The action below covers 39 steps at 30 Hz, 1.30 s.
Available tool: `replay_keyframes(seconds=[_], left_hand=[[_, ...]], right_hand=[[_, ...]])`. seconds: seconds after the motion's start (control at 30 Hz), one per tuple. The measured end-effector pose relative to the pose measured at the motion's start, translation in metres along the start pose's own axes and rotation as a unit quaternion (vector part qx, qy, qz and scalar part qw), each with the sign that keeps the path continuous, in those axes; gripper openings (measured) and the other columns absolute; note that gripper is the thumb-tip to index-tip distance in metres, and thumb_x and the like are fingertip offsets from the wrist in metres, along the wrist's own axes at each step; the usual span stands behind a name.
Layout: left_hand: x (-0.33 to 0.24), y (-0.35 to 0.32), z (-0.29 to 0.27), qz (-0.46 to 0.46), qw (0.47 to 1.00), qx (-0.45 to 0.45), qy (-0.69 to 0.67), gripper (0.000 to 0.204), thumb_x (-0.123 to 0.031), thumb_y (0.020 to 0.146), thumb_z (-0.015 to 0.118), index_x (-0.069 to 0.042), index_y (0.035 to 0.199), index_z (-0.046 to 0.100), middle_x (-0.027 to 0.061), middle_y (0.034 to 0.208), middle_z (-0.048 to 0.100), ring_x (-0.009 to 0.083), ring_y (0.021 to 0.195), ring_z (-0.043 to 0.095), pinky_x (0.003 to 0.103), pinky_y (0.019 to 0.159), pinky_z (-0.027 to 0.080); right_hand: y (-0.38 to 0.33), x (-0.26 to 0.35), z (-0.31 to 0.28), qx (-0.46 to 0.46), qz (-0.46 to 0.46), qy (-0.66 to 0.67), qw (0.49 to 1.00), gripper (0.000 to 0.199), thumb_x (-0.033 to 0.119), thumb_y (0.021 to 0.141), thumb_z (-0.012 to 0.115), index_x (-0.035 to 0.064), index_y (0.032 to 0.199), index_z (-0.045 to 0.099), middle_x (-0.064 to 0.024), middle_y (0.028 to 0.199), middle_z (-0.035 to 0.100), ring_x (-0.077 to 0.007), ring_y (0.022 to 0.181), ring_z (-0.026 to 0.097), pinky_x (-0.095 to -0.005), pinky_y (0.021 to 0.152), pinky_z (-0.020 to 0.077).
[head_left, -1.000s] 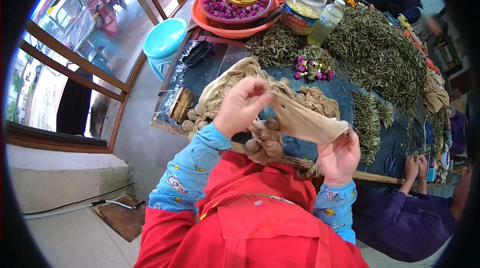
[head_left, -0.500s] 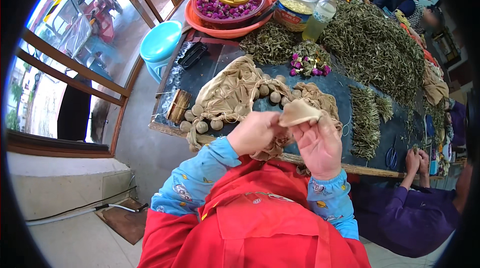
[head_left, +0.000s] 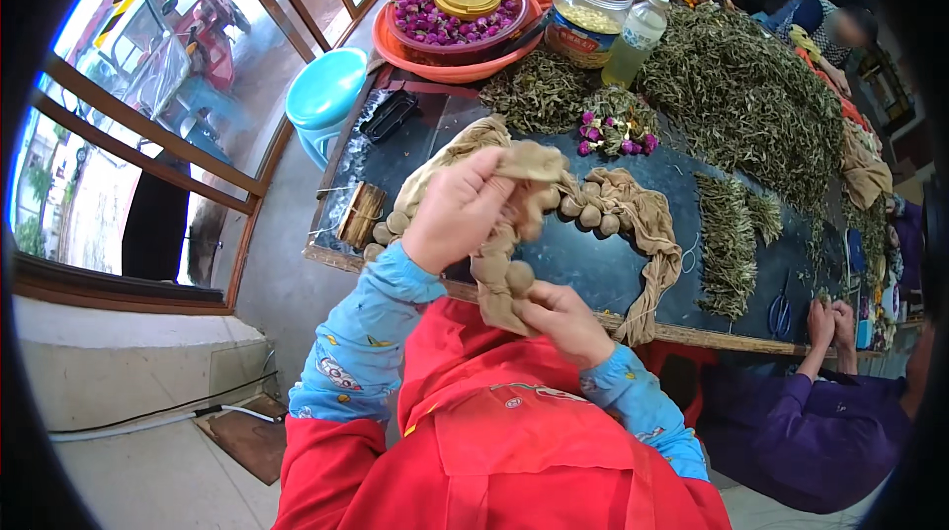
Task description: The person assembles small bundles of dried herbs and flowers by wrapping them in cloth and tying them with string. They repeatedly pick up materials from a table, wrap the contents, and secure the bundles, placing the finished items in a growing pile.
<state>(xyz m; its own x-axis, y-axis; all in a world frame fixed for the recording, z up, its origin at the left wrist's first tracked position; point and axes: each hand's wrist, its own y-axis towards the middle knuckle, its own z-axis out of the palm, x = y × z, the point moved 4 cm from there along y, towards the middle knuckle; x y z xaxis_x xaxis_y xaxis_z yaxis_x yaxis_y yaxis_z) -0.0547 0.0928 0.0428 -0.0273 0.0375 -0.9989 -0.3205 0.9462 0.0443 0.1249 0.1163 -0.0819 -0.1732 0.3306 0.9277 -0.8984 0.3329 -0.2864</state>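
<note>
My left hand (head_left: pixel 457 212) is closed on the upper part of a beige cloth (head_left: pixel 534 162), fingers pinched together, raised above the near table edge. Lower down, my right hand (head_left: pixel 567 320) grips the hanging end of the same cloth, beside a round bulge (head_left: pixel 519 277). What fills the bulges is hidden inside the fabric. On the table the cloth runs on to the right as a crumpled length (head_left: pixel 633 199), with several tied round lumps (head_left: pixel 590 216) along it. More of its lumps (head_left: pixel 397 223) show to the left, partly behind my left hand.
A bundle of wooden sticks (head_left: pixel 362 213) lies by the left corner. Dried leaf heaps (head_left: pixel 736 95), a flower pile (head_left: pixel 618 125), a clear jar (head_left: pixel 591 11), a bottle (head_left: pixel 636 40) and a basin of purple buds (head_left: pixel 455 31) stand farther back. Scissors (head_left: pixel 780 314) lie near a co-worker's hands (head_left: pixel 828 320).
My left hand has moved left and up, lifting the cloth. My right hand has turned from palm-up and dropped lower, onto the cloth's hanging end. A person's hands now show at the far side.
</note>
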Motion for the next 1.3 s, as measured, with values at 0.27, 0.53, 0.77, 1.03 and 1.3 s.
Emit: replay_keyframes(seconds=[0.27,0.53,0.77,1.03,1.3], left_hand=[[-0.017,0.041,-0.026,0.159,0.963,-0.159,0.148,0.026,0.0,0.094,0.048,-0.004,0.111,0.068,0.008,0.087,0.074,0.0109,0.071,0.069,0.028,0.063,0.054],[0.008,0.05,0.009,0.1,0.915,-0.107,0.377,0.026,-0.001,0.092,0.051,-0.003,0.112,0.067,0.0117,0.091,0.074,0.0182,0.077,0.073,0.031,0.07,0.056],[0.025,0.065,0.054,0.239,0.938,0.004,0.252,0.028,-0.002,0.089,0.057,-0.003,0.116,0.064,0.0133,0.1,0.072,0.0269,0.092,0.07,0.036,0.082,0.055],[0.061,0.005,0.055,0.285,0.889,0.045,0.356,0.047,-0.003,0.075,0.062,0.0,0.121,0.057,0.0176,0.117,0.062,0.0362,0.108,0.06,0.045,0.095,0.048],[0.098,-0.04,0.029,0.288,0.835,0.059,0.466,0.025,-0.004,0.076,0.061,-0.005,0.101,0.063,0.0115,0.105,0.065,0.0296,0.107,0.06,0.046,0.099,0.046]], right_hand=[[-0.075,0.052,-0.025,-0.1,-0.204,0.107,0.968,0.018,-0.001,0.091,0.049,-0.0008,0.103,0.062,-0.0069,0.107,0.063,-0.014,0.104,0.057,-0.0309,0.094,0.0451],[-0.07,0.043,0.014,-0.048,0.021,0.282,0.958,0.032,0.015,0.097,0.059,0.0044,0.128,0.054,0.0005,0.105,0.057,-0.0051,0.094,0.05,-0.0229,0.074,0.0455],[-0.049,0.006,0.019,0.054,0.074,0.111,0.99,0.041,0.015,0.099,0.06,0.0051,0.136,0.047,-0.0037,0.117,0.061,-0.0134,0.103,0.06,-0.0281,0.087,0.0504],[-0.074,-0.023,-0.012,-0.129,0.034,0.307,0.942,0.04,0.01,0.098,0.057,0.0043,0.135,0.044,-0.007,0.121,0.061,-0.0154,0.105,0.062,-0.0308,0.09,0.0514],[-0.084,0.005,-0.029,-0.173,0.041,-0.432,0.884,0.046,0.018,0.079,0.075,0.0039,0.119,0.057,-0.0192,0.109,0.063,-0.0393,0.097,0.061,-0.0444,0.083,0.0504]])
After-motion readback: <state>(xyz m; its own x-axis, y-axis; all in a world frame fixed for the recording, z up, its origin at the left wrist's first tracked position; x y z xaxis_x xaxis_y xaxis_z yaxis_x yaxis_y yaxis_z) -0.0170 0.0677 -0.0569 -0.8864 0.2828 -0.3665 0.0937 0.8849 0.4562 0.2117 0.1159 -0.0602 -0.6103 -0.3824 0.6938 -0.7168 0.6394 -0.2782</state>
